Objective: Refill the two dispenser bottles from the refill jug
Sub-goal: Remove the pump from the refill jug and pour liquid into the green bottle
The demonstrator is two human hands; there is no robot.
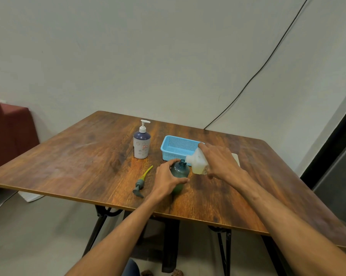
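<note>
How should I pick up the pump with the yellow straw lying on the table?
Pinch the pump by its chunky grey collar, coming straight down from above. It lies flat on the table, so nothing slips underneath, and the yellow tube looks too thin and bendy to hold well.

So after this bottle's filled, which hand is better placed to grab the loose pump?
Probably left: the left hand grips the teal bottle beside the pump; the right hand holds the tilted jug on the bottle's other side.
</note>
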